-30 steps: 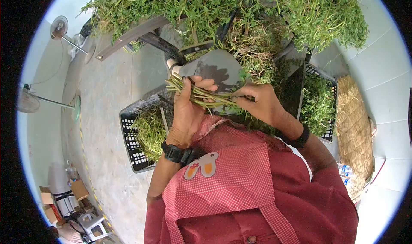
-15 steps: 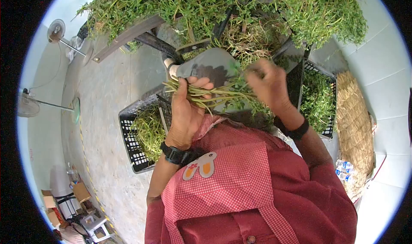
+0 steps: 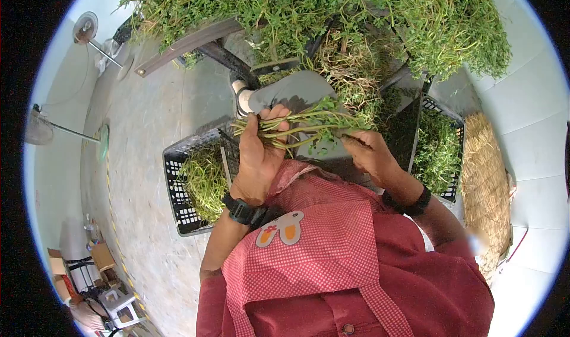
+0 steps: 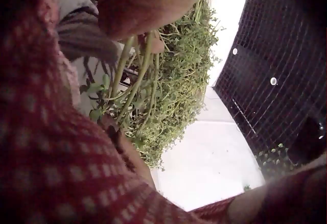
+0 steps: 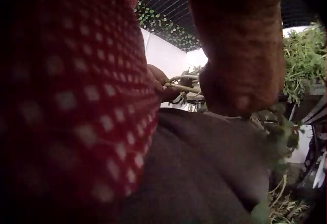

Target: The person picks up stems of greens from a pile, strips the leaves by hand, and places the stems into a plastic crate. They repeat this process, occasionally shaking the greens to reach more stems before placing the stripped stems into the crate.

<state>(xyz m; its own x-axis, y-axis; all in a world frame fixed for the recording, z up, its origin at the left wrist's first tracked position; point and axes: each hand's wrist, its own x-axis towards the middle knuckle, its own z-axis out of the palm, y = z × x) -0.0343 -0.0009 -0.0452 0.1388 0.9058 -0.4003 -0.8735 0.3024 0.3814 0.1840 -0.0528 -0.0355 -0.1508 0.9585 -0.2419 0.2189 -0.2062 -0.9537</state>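
In the head view the left hand (image 3: 261,153), palm up, grips a bundle of green stems (image 3: 297,125) between its thumb and fingers. The cut ends stick out left past the thumb, and leafy ends spread to the right. The right hand (image 3: 374,156) has its fingers curled at the leafy end of the bundle and pinches stems there. In the left wrist view, stems (image 4: 138,76) run from the left hand (image 4: 148,7) down toward the right hand (image 4: 130,152). The right wrist view shows the right hand (image 5: 240,55) large; its fingertips are hidden.
A table edge (image 3: 190,43) carries heaped greens (image 3: 332,10) ahead. Black crates with greens stand at left (image 3: 172,183) and right (image 3: 456,153). More stems (image 3: 347,70) lie beneath the table. A straw roll (image 3: 487,194) is at far right; fans (image 3: 86,27) stand at left.
The right hand moved from the stems up and right, then came back down to the bundle's leafy end. The left hand keeps its grip, while the stems now fan out more to the right.
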